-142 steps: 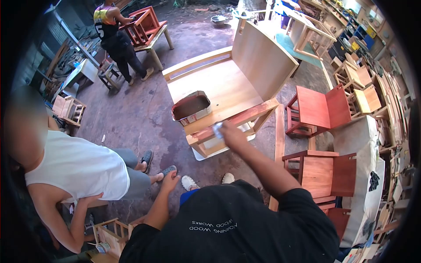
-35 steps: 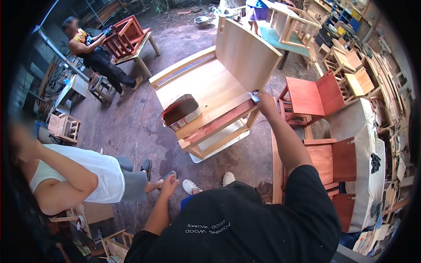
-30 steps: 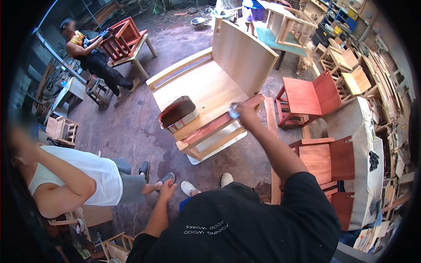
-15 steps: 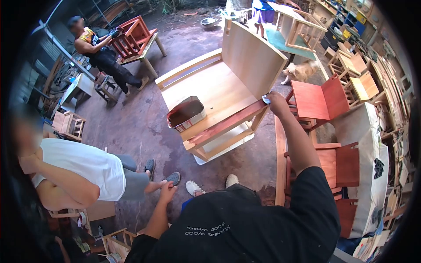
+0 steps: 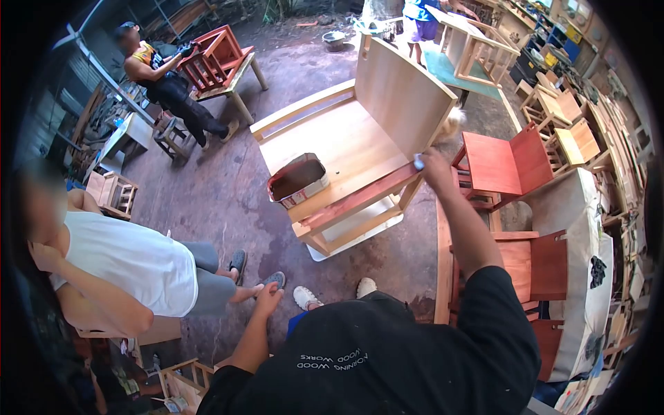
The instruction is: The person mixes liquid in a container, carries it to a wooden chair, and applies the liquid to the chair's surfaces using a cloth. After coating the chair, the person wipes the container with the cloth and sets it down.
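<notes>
A large pale wooden chair (image 5: 346, 138) stands in front of me, the near armrest (image 5: 360, 199) coated reddish brown. My right hand (image 5: 434, 169) is closed on a small whitish cloth or pad (image 5: 418, 162) at the far end of that armrest, by the backrest. On the seat's left edge sits an open cut container (image 5: 299, 181) with dark reddish liquid inside. My left hand (image 5: 268, 299) hangs low near my body, away from the chair, its fingers curled; whether it holds anything is too small to tell.
A person in a white shirt (image 5: 131, 266) stands close at left. Another handles a red chair (image 5: 213, 61) on a far table. Red chairs (image 5: 494, 162) stand at right, near stacked wood. A third person (image 5: 419, 21) is beside the green table (image 5: 443, 68).
My right hand and the cloth stay near the armrest's far end, with a slight shift. The dog has moved behind the chair's backrest. The view has shifted slightly.
</notes>
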The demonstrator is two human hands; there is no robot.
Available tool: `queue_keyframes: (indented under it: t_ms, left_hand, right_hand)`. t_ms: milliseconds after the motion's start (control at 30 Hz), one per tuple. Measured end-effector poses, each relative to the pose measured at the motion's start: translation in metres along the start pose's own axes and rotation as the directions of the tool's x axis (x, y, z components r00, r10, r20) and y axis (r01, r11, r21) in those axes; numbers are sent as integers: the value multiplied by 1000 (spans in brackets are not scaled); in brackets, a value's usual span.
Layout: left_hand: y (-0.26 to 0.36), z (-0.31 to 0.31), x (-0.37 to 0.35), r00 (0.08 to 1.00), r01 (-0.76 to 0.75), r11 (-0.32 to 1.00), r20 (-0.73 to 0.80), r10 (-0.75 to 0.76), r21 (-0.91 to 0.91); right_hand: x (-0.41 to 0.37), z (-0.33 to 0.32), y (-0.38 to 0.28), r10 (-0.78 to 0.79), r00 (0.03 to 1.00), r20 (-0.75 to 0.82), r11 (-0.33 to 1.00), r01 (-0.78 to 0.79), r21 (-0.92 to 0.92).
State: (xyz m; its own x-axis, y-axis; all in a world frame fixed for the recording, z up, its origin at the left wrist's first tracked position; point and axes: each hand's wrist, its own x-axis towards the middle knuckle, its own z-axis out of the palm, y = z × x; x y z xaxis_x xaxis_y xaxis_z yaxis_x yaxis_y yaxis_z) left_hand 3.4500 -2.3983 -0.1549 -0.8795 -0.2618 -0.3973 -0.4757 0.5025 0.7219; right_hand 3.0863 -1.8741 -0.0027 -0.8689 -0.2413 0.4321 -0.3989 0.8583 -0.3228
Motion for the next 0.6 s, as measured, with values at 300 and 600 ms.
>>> queue_keyframes:
  t_ms: [300, 600]
  left_hand:
    - [13, 10, 11, 998, -45, 999, 50, 44, 15]
    - [13, 6, 1, 999, -25, 998, 28, 27, -52]
  right_hand:
    - [-47, 51, -125, 148, 959, 243, 908, -229, 350]
    - [-41, 58, -130, 106, 981, 161, 903, -163, 398]
